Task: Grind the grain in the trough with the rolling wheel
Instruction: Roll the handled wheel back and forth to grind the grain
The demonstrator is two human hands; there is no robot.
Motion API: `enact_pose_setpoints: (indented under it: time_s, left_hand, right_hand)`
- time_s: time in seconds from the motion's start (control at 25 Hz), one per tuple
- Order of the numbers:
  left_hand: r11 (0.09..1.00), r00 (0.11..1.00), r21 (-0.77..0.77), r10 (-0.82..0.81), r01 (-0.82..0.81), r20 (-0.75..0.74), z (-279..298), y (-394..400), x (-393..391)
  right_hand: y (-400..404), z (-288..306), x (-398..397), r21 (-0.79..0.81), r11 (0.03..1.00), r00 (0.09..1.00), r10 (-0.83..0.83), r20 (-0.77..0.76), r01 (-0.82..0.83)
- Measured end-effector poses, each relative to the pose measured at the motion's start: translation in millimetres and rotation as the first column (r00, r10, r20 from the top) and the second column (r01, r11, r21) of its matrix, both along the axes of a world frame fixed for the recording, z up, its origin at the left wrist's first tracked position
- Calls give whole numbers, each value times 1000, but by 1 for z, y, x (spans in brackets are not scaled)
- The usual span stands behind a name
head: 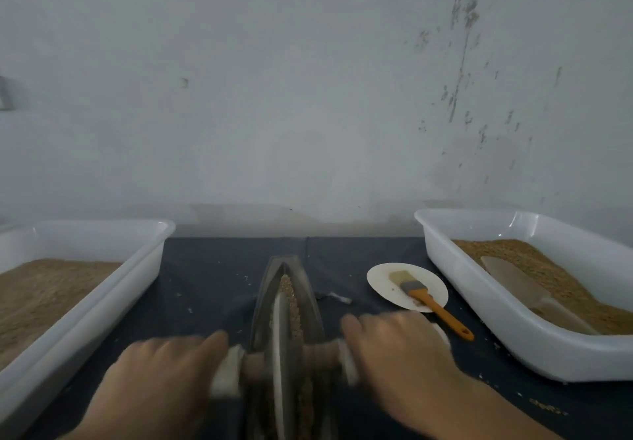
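A dark boat-shaped metal trough point(270, 289) lies lengthwise on the dark cloth in front of me. Brown grain point(291, 299) fills its groove. A thin metal rolling wheel point(281, 347) stands upright in the groove on a wooden axle with white-wrapped ends. My left hand point(161, 378) lies over the left handle end and my right hand point(400, 354) over the right end, palms down. Both hands and the axle are blurred, so the curl of the fingers around the handles is not clear.
A white bin point(144, 268) of fine brown meal stands at the left. At the right, another white bin point(479, 306) holds grain and a pale scoop point(520, 289). A white plate point(380, 278) with an orange-handled brush point(431, 302) lies between trough and right bin. A wall rises behind the table.
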State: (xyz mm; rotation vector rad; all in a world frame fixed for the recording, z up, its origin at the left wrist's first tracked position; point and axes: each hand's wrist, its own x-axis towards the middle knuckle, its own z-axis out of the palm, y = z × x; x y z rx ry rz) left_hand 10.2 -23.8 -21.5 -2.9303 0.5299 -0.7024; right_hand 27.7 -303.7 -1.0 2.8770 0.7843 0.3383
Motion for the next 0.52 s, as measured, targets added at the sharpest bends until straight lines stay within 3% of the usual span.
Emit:
enact_pose_setpoints:
  time_s: [0.16,0.4,0.52]
  left_hand:
    - [998,995,46,51,-47,-88,7,-1,-15]
    - [980,976,11,197,-197,-98,8,-4,64]
    - [973,970,27,232,-231,-66,12,-10,67]
  right_hand:
    - [-7,5,-7,-49,997,995,48,-85,-53]
    - [27,11,76,-8,999,977,-46,207,49]
    - [31,15,83,-5,997,974,-77,214,80]
